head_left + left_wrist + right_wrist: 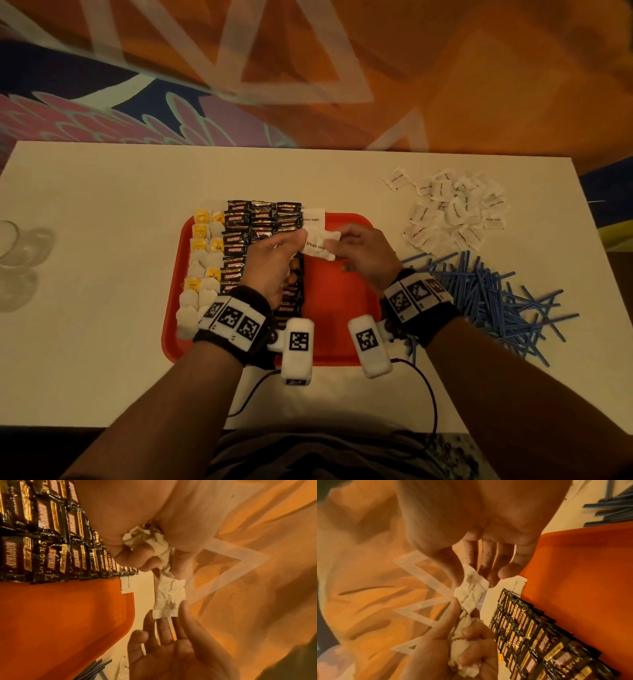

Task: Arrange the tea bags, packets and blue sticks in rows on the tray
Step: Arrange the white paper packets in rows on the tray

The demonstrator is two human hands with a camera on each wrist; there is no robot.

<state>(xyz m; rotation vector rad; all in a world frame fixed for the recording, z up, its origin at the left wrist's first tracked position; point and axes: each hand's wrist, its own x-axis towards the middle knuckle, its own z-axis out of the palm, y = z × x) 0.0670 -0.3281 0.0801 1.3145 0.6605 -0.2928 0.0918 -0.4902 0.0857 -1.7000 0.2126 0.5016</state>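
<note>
Sugar packet (320, 244) pinched between both hands (left hand (453, 642) also clutches crumpled packets (464, 662), wrist view only).

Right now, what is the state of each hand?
Left hand: closed, gripping a bunch of white sugar packets.
Right hand: pinching one brown sugar packet from that bunch.

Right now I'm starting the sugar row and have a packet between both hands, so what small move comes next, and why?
Probably let the right hand draw the brown sugar packet out of the bunch the left hand grips, and lay it on the red tray just below the placed packet. That one lies alone beside the black Kopiko packets, and the tray below it is bare.
</note>
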